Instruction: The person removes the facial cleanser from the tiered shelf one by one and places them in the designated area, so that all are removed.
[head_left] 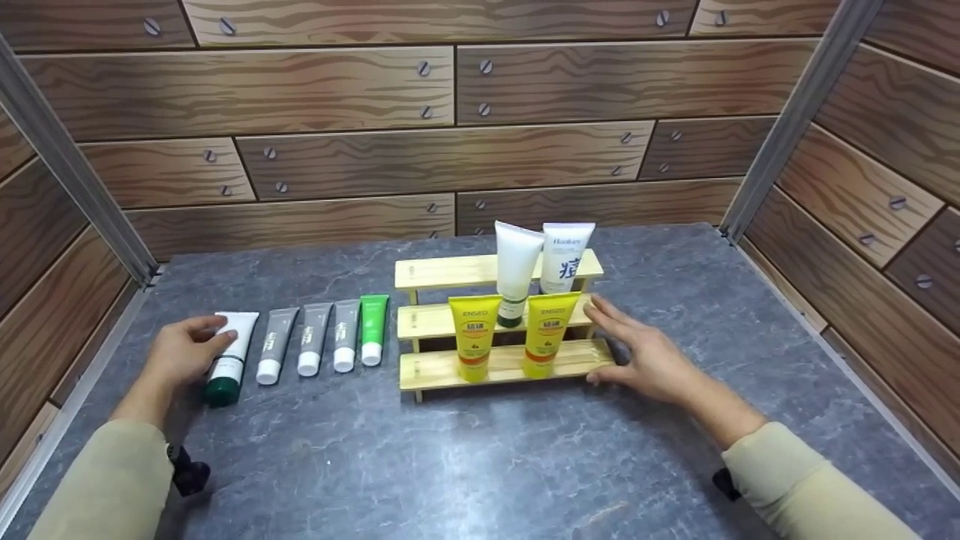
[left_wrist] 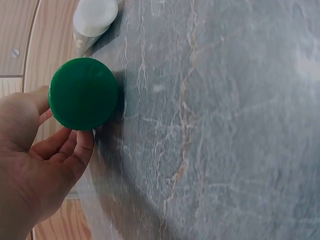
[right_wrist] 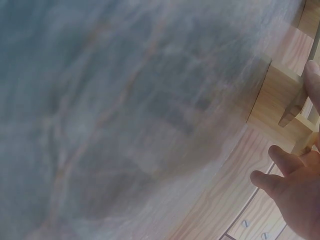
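Note:
On the left, my left hand pinches a white squeeze tube with a dark green cap, lying on the table. My right hand touches the right end of a three-step wooden rack, thumb by the lowest step and extended fingers by the middle one. Two yellow tubes stand cap down on the lowest step. Behind them, a white tube with a green cap stands on the middle step. Another white tube with blue print stands farther back, its base hidden.
Between the left hand and the rack, three grey tubes and a green tube lie in a row, white caps toward me. Wood-patterned walls enclose the grey marbled table at the back and sides.

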